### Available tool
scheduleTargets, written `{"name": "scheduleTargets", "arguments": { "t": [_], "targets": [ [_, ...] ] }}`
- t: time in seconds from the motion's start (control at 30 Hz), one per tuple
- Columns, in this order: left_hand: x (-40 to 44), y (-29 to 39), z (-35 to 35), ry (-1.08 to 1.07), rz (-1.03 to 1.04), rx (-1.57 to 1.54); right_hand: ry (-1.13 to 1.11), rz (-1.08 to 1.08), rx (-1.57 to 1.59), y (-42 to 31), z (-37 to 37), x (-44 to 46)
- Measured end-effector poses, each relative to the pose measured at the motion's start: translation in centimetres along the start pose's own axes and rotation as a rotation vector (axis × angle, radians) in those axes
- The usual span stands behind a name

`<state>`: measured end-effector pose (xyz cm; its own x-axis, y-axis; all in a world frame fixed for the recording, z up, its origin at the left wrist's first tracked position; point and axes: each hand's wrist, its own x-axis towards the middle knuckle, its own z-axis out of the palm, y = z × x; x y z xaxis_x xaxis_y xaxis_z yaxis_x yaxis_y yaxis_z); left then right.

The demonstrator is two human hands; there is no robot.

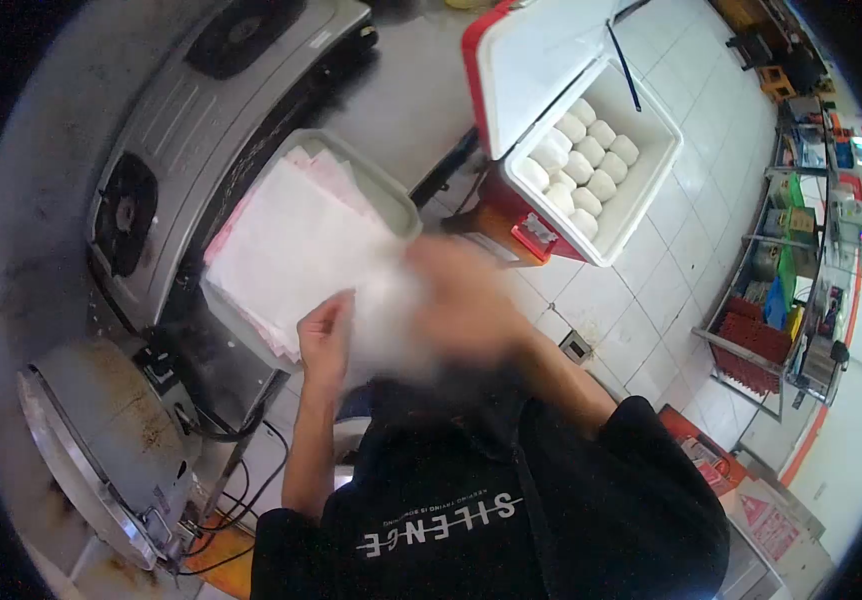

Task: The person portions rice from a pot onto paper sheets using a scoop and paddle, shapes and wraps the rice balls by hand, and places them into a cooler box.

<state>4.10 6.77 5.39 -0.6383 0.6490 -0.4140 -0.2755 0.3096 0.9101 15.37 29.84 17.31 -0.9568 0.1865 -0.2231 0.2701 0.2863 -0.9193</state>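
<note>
The left hand (pixel 324 338) curls by the paper stack's (pixel 296 235) edge, the right hand (pixel 463 300) blurs; I can't tell either's hold. Tiled floor (pixel 616 315) opens rightward.

Pale tiled floor (pixel 663 205); cluttered metal shelving (pixel 751 330) against white wall (pixel 856 395).

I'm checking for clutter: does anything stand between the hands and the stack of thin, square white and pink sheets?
Nothing visible does. The left hand is at the near edge of the stack; the right hand is too blurred to judge its contact.
</note>
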Motion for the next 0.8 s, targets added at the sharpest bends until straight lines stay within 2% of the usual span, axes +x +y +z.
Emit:
{"name": "scheduleTargets", "arguments": {
  "t": [0.03,0.1,0.13,0.17,0.27,0.37,0.43,0.47,0.5,0.53,0.6,0.67,0.7,0.77,0.8],
  "targets": [
    [-0.1,2.3,1.6,-0.011,0.006,0.015,0.056,-0.016,-0.035,0.1,-0.9,-0.7],
    [0.4,5.2,4.8,-0.036,-0.107,-0.258,0.170,-0.043,-0.109,0.2,-2.7,-2.2],
    [1.2,4.1,6.2,-0.085,-0.050,-0.151,0.061,0.079,-0.096,-1.3,-4.3,-2.8],
    [1.2,6.0,8.8,-0.113,0.082,0.182,-0.053,0.201,-0.082,-1.8,-5.6,-3.5],
    [3.6,4.4,13.9,-0.079,-0.009,0.126,0.000,0.076,-0.054,2.4,-8.3,-5.2],
    [4.8,5.4,19.4,-0.007,-0.074,-0.150,0.048,0.014,0.007,7.3,-12.6,-6.7],
    [5.5,8.8,22.9,-0.412,-0.047,-0.229,0.114,-0.066,0.062,10.9,-14.5,-7.3],
    [5.8,10.3,23.8,-0.519,-0.205,-0.186,0.134,-0.091,0.070,12.5,-15.5,-7.5],
    [6.5,10.3,25.1,-0.510,-0.216,-0.185,0.153,-0.117,0.079,14.0,-16.5,-7.8],
    [7.4,10.4,26.5,-0.626,0.007,-0.053,0.157,-0.173,-0.051,15.0,-17.6,-7.8],
    [7.5,11.0,28.8,-0.704,0.126,0.196,0.153,-0.261,-0.244,16.6,-19.8,-7.9],
    [8.6,11.1,31.0,-0.678,0.081,0.299,0.140,-0.281,-0.294,16.9,-22.8,-8.2],
    [9.1,11.1,31.8,-0.668,0.042,0.404,0.163,-0.266,-0.189,17.9,-23.6,-8.8],
    [10.7,8.6,33.8,-0.434,0.155,0.313,0.180,-0.255,-0.081,19.8,-25.5,-9.9],
    [11.5,7.4,34.7,-0.319,0.215,0.275,0.036,-0.141,0.162,20.7,-26.6,-10.4]
  ]
}}
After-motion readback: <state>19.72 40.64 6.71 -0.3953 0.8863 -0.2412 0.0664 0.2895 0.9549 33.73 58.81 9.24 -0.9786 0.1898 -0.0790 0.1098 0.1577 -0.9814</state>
